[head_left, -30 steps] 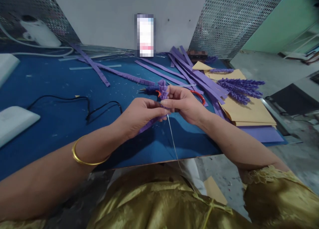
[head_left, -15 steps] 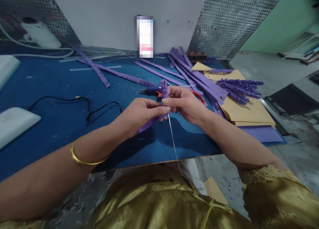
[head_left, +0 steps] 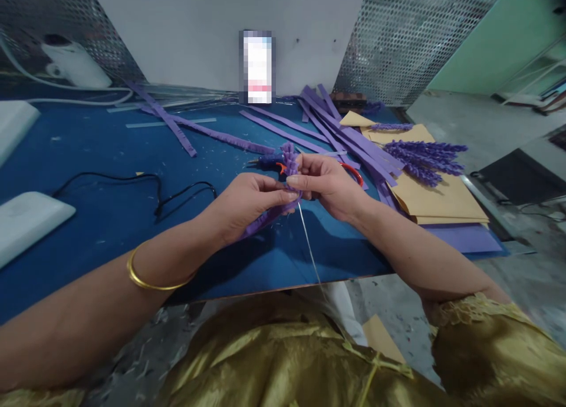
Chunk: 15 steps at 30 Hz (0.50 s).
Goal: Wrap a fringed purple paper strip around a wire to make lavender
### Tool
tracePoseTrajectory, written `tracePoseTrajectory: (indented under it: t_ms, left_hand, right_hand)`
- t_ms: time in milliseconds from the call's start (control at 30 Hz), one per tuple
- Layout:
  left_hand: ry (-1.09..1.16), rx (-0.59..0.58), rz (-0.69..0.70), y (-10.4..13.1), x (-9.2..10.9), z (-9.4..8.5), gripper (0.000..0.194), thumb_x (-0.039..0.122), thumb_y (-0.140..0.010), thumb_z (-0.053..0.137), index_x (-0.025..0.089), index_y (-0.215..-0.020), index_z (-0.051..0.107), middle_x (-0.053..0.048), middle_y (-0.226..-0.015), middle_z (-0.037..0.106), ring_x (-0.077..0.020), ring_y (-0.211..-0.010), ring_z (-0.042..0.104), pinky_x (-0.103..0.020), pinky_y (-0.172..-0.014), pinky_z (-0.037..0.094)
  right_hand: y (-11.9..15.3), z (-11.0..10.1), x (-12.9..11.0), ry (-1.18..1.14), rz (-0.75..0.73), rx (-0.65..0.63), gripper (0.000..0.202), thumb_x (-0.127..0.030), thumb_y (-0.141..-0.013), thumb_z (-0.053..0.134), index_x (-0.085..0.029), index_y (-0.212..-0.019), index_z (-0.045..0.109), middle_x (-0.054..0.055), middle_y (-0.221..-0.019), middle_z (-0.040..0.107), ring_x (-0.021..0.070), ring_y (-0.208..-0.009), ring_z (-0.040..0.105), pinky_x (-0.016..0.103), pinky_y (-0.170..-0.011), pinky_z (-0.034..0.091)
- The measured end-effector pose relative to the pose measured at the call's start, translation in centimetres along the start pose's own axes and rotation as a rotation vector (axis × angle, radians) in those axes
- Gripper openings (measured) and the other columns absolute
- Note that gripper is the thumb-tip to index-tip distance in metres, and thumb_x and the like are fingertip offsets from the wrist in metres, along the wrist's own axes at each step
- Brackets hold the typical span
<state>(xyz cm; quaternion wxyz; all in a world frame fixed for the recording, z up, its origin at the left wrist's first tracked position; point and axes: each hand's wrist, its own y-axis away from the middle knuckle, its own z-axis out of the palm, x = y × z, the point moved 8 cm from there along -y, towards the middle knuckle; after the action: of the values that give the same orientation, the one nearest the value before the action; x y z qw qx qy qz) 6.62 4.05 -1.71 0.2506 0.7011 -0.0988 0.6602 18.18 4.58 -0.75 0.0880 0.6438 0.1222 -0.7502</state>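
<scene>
Between my hands is a purple paper flower head [head_left: 290, 157], its fringed petals wound around a thin wire stem [head_left: 308, 245] that hangs down past the table edge. My left hand [head_left: 247, 203] pinches a fringed purple paper strip [head_left: 260, 223] just below the wound part; the strip's tail trails under the palm. My right hand [head_left: 329, 186] grips the flower head from the side, thumb and fingers closed on it. Behind them lies a blue glue gun [head_left: 267, 161] with an orange trigger, partly hidden. Red scissor handles [head_left: 354, 172] show behind my right hand.
Loose purple strips [head_left: 345, 133] spread across the back of the blue table [head_left: 145, 153]. Finished purple flower sprigs [head_left: 427, 159] lie on tan paper [head_left: 442, 203] at the right. A black cable [head_left: 110, 174] runs along the left, near a white device [head_left: 35, 224]. A blurred phone [head_left: 257, 68] stands upright behind.
My left thumb has drawn back slightly from the stem, and more of the purple strip shows at the base of the flower head. My right hand has hardly moved.
</scene>
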Motion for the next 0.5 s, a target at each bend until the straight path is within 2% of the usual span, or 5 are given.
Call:
tracePoseTrajectory:
  t_ms: [200, 267, 400, 500]
  left_hand:
    - [0.159, 0.077, -0.016, -0.5, -0.4, -0.9, 0.027, 0.04, -0.062, 0.088, 0.017, -0.071, 0.078, -0.004, -0.068, 0.071, -0.0135, -0.063, 0.06, -0.025, -0.062, 0.048]
    - [0.17, 0.068, -0.029, -0.5, -0.5, -0.9, 0.028, 0.041, -0.061, 0.088, 0.017, -0.071, 0.078, -0.005, -0.069, 0.071, -0.0143, -0.064, 0.06, -0.025, -0.062, 0.049]
    - [0.189, -0.023, 0.008, -0.5, -0.1, -0.3, 0.028, 0.042, -0.064, 0.087, 0.016, -0.068, 0.077, -0.006, -0.068, 0.071, -0.0143, -0.064, 0.06, -0.027, -0.065, 0.05]
    - [0.192, -0.078, 0.005, -0.5, 0.1, -0.2, 0.029, 0.045, -0.067, 0.084, 0.017, -0.07, 0.078, -0.007, -0.069, 0.072, -0.0153, -0.063, 0.061, -0.028, -0.065, 0.051]
  right_hand:
    - [-0.3, 0.4, -0.6, -0.061, -0.03, -0.133, 0.03, -0.033, -0.075, 0.082, -0.016, -0.095, 0.067, 0.002, -0.087, 0.066, 0.0083, -0.062, 0.051, 0.022, -0.054, 0.04]
    - [-0.4, 0.1, -0.5, -0.043, -0.039, -0.12, 0.028, -0.031, -0.075, 0.082, -0.016, -0.092, 0.067, 0.002, -0.085, 0.066, 0.0089, -0.063, 0.052, 0.022, -0.054, 0.04]
    - [-0.4, -0.5, -0.2, -0.055, -0.019, -0.062, 0.027, -0.031, -0.072, 0.084, -0.017, -0.083, 0.063, -0.002, -0.072, 0.061, 0.0074, -0.055, 0.046, 0.021, -0.052, 0.039]
    - [-0.3, -0.7, -0.3, -0.079, 0.002, -0.081, 0.027, -0.032, -0.073, 0.083, -0.017, -0.082, 0.063, -0.003, -0.067, 0.058, 0.0072, -0.053, 0.045, 0.021, -0.051, 0.038]
